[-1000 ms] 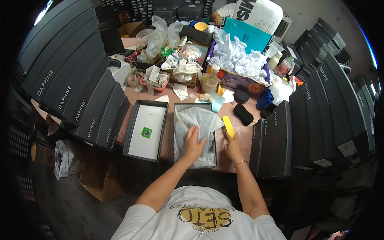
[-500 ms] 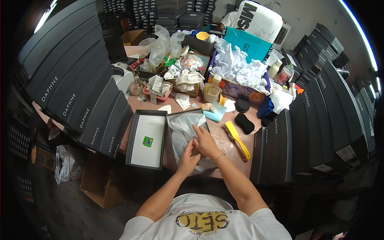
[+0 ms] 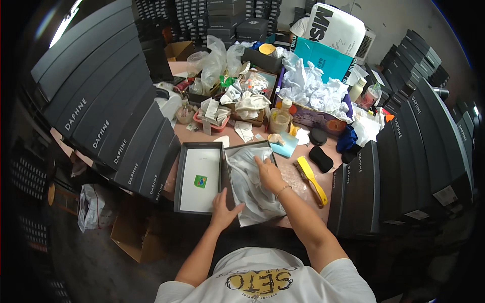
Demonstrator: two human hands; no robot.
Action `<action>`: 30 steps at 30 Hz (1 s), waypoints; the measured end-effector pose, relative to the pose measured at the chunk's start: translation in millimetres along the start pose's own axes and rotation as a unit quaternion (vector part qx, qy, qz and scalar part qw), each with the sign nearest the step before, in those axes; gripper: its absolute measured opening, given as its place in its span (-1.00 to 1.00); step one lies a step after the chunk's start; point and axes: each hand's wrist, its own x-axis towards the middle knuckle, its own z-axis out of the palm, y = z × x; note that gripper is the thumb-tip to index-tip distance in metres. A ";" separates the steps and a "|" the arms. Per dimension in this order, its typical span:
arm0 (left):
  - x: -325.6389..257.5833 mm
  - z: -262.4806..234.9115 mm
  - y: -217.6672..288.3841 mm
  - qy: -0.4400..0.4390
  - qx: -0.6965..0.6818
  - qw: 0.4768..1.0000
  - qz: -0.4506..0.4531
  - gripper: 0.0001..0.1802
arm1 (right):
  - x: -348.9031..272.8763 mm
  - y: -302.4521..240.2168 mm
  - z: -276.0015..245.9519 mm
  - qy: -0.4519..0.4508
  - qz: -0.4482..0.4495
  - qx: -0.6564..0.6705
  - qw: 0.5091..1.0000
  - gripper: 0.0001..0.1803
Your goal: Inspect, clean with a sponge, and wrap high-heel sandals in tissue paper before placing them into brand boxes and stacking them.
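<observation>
A grey shoe box [image 3: 233, 199] sits on the table in front of me, filled with crumpled white tissue paper [image 3: 244, 177]. What lies beneath the paper is hidden. My right hand [image 3: 270, 177] reaches over the box's right side, fingers stretched out and touching the paper near the far end. Near the lower left corner of the box, my left hand [image 3: 224, 211] is open, thumb and fingers apart, holding nothing. Left of the box lies its lid [image 3: 191, 147], white inside up, with a small green and yellow sticker [image 3: 200, 181] on it.
Tall stacks of dark shoe boxes flank the table at left [image 3: 108, 108] and right [image 3: 424, 151]. A yellow-handled brush [image 3: 316, 184] and a black pad [image 3: 321, 159] lie to the right. Behind stand a bottle [image 3: 280, 118], a pink basket [image 3: 212, 126] and a bin of crumpled paper [image 3: 310, 83].
My hands were close together over the tissue paper. The left has moved off to the lower left, towards the lid; the right stays on the paper. The whole view has shifted slightly.
</observation>
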 end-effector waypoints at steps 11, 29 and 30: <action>-0.1 16.7 2.9 0.013 -0.093 0.994 0.060 -0.24 | 20.4 9.6 -12.6 -0.033 -0.036 -0.026 0.998 -0.49; -4.4 13.4 6.6 0.013 -0.094 0.992 0.079 -0.22 | 51.1 37.9 -45.0 -0.183 -0.033 0.114 0.976 -0.26; -4.4 14.9 5.7 0.013 -0.089 0.993 0.076 -0.23 | 54.2 40.8 -51.4 -0.211 -0.027 0.131 0.968 -0.26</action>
